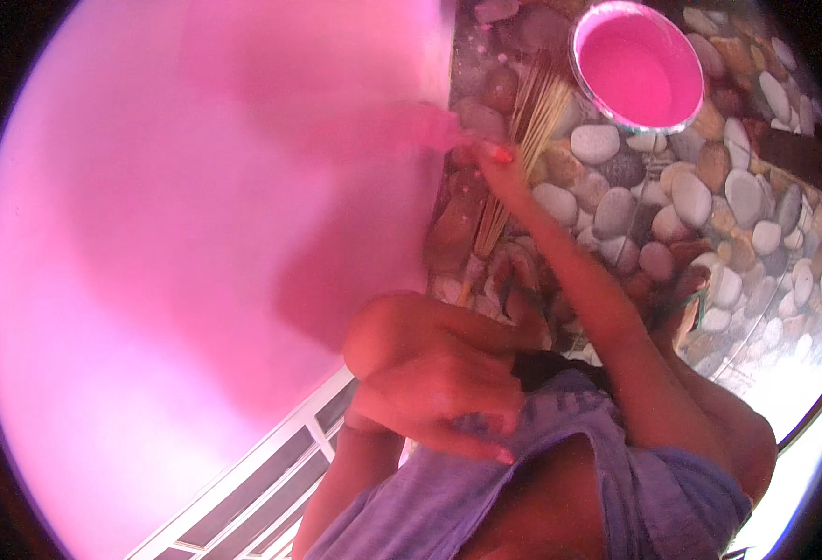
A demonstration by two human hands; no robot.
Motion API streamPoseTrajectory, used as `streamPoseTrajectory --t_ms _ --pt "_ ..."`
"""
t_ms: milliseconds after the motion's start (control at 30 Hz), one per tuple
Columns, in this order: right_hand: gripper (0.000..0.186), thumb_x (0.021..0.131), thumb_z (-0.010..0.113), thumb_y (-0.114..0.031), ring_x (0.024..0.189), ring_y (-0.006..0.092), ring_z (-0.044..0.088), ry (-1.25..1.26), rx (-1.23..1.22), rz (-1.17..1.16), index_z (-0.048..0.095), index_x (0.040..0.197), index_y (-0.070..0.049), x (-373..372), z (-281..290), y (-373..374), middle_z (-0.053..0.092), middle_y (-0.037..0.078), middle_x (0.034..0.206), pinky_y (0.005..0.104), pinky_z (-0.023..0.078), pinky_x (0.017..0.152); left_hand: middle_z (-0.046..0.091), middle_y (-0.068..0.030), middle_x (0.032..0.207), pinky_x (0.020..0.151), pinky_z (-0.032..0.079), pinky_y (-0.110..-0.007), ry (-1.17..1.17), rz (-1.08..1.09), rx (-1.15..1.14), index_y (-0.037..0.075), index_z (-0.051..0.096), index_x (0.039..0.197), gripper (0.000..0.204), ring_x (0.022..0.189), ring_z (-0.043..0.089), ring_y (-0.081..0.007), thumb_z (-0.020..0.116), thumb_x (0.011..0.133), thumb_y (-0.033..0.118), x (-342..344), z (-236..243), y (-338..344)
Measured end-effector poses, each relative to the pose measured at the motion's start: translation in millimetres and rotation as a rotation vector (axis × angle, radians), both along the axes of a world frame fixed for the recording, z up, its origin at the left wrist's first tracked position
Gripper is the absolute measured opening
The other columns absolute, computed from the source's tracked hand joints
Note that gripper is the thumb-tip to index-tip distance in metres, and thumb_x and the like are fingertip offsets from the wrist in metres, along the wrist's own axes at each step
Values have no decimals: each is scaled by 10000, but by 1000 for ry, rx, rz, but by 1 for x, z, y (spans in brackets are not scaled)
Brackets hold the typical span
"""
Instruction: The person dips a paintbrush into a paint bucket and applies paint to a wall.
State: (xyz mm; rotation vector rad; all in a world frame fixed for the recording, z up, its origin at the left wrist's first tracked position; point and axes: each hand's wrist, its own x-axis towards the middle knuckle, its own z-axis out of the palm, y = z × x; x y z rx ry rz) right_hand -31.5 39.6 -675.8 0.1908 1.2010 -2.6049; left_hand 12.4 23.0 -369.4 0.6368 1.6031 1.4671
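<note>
My right hand [495, 161] is closed around a pink, paint-covered object [437, 126], indistinct in shape, against the edge of the pink wall [168, 168]. Beside that hand a straw broom [542, 98] lies along the wall's base on the pebble-patterned floor [747, 196]. My left hand [439, 397] rests near my bent knee [378, 331] and grey-blue clothing [532, 429], its fingers loosely bent and apart, with nothing visible in them. A round bucket [637, 70] of pink paint stands on the floor at upper right.
My bare legs and feet take up the lower middle, one foot [691, 289] at right beside the forearm. A white barred frame [252, 476] runs along the lower left of the wall. A dark strip [794, 163] lies at the far right.
</note>
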Motion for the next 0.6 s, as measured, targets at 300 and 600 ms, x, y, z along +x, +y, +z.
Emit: streamPoseTrajectory --t_ms 300,600 --pt "168 881 597 -106 903 136 600 519 213 135 647 994 7 -16 112 1 644 59 946 272 469 829 543 -58 712 588 427 -342 40 34 -75 51 558 794 234 656 545 -238 685 808 247 18 12 -1" --pt "237 885 616 -201 812 97 593 -226 84 197 643 1053 -36 -25 40 15 645 37 879 265 481 744 560 -65 795 620 451 -335 126 51 -107 42 570 885 250 724 567 -232 680 809 254 31 16 1"
